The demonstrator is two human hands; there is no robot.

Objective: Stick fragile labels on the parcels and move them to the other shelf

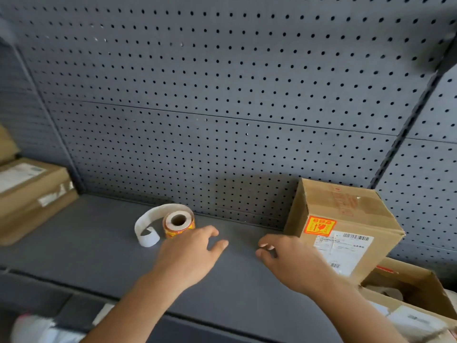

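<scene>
Our left hand (188,253) and right hand (289,261) are bare, and so are both forearms (138,305), uncovered all the way to the bottom edge of the view. The nails (265,246) we can see on our right hand are short, pale and slightly glossy.

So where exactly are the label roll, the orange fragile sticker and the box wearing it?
label roll (170,225), head view, flat end beside the core hole
orange fragile sticker (319,226), head view, its middle
box (346,204), head view, top face

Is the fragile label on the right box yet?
On: an orange label sticks to the box, above its white shipping label.
</scene>
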